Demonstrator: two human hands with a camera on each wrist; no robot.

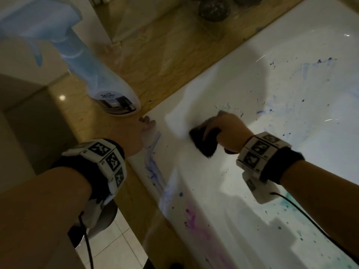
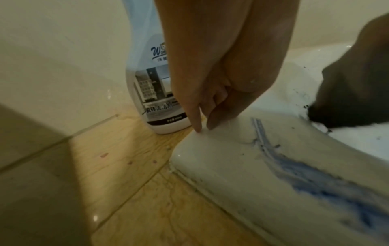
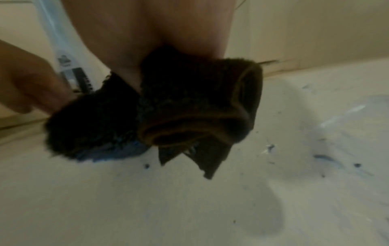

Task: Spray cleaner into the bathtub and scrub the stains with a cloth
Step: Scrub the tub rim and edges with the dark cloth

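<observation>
The white bathtub [image 1: 229,90] carries blue specks and smears, a blue streak [image 1: 153,167] on its rim and a purple stain [image 1: 196,216] nearer me. My right hand [image 1: 227,127] grips a dark bunched cloth [image 1: 204,144] and holds it against the tub's inner wall; the cloth [image 3: 189,108] shows blue on its underside. My left hand [image 1: 139,133] rests on the rim's corner, its fingertips [image 2: 197,128] touching the rim [image 2: 221,158]. A white spray bottle [image 1: 108,90] with a blue top stands on the ledge just beyond that hand, held by neither hand.
A tan marbled ledge [image 1: 174,55] runs along the tub's far side, with dark round objects [image 1: 213,8] at its back. A beige wall block [image 1: 29,123] stands at left, and pale floor tiles [image 1: 116,239] lie below. A black cable [image 1: 310,220] trails from my right wrist.
</observation>
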